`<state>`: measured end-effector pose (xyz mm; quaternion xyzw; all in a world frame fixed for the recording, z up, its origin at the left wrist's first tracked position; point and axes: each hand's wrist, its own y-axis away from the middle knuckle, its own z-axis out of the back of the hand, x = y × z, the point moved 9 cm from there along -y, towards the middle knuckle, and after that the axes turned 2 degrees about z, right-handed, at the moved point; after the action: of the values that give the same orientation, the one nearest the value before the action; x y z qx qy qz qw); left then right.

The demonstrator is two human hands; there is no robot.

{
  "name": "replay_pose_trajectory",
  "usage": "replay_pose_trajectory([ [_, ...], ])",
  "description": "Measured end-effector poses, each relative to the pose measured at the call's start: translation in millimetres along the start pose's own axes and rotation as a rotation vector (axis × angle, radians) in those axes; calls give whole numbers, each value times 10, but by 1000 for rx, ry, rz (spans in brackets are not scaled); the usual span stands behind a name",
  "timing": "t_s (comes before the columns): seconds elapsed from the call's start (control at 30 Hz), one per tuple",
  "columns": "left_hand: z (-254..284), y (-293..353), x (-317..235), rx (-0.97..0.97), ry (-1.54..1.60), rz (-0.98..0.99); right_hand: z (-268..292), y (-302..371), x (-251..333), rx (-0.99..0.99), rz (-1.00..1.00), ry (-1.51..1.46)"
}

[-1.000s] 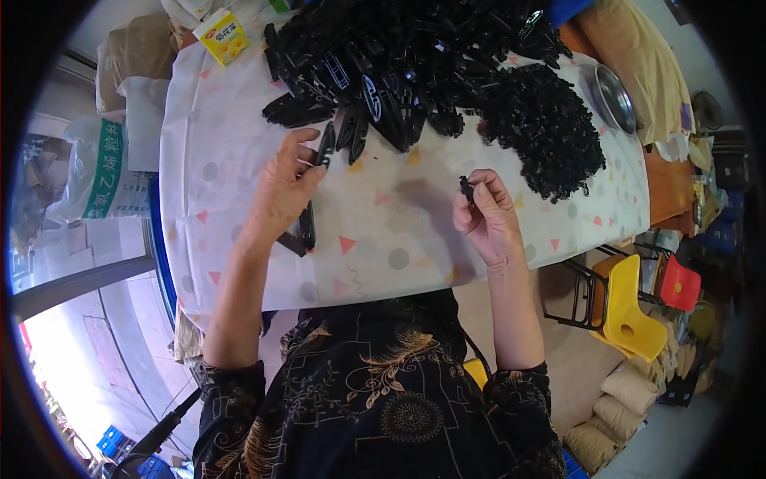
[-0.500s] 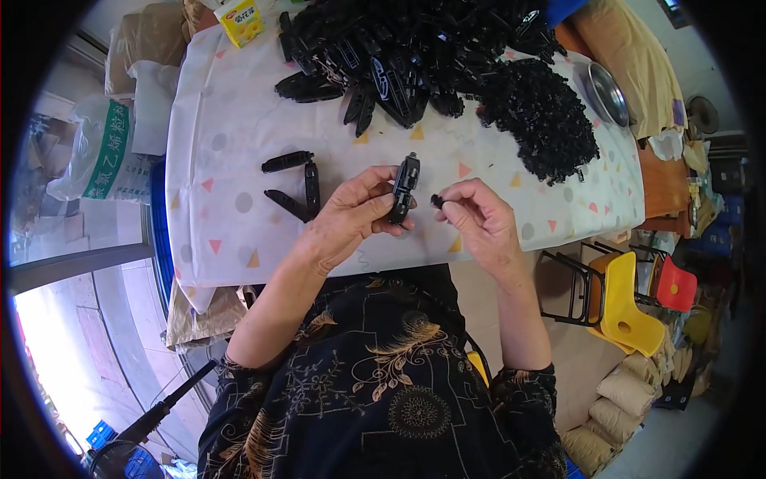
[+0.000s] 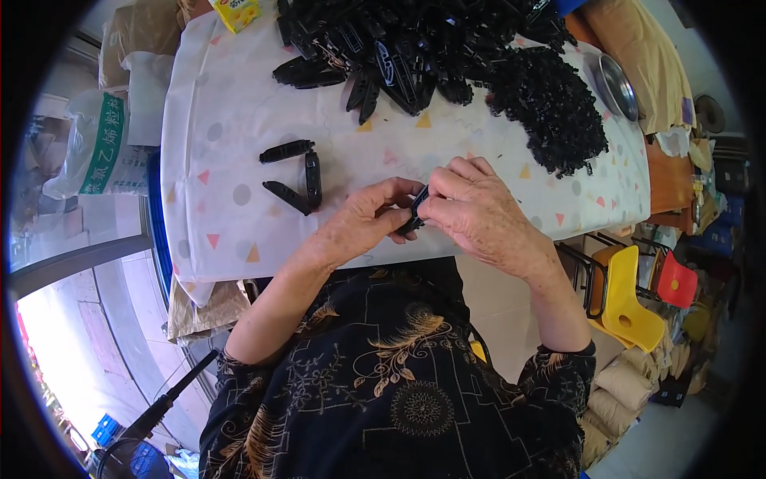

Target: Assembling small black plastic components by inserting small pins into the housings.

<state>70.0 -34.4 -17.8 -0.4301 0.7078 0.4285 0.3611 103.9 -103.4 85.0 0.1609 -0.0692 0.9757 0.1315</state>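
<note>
The two hands have just come together. Half a second ago the right hand [image 3: 484, 209] was apart from the left hand [image 3: 363, 222], with a small dark piece in its fingertips; now its fingertips meet the long black plastic part [image 3: 413, 221] that the left hand holds. That turns a one-handed hold into two-handed work on a single part, the left hand seeming to steady it while the right does the finer work.

The left thumb and fingers pinch the part, which sits tilted between the hands above the near edge of the bench [image 3: 239, 104], in front of the person's body. The right thumb and forefinger are pressed together at the part's side, the other fingers curled; whether the small piece is between them cannot be told, as the hand covers it.

To the left of the hands, three long black parts, an upper one [image 3: 286, 151], a right one [image 3: 313, 180] and a lower one [image 3: 286, 197], lie near each other in the same places as half a second ago. Beyond the hands is a large heap of long black parts [image 3: 471, 36], with a pile of small black pieces [image 3: 554, 112] beside it and a round metal dish [image 3: 618, 89] to the right.
</note>
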Motion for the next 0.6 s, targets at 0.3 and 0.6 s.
replay_pose_trajectory([
  [0.3,153,-63,-42,-96,-163,-122,-243,-13,-445,-236,-332,-336],
  [0.6,242,-208,-277,-214,-221,-219,-825,-59,-731,-485,-552,-1395],
])
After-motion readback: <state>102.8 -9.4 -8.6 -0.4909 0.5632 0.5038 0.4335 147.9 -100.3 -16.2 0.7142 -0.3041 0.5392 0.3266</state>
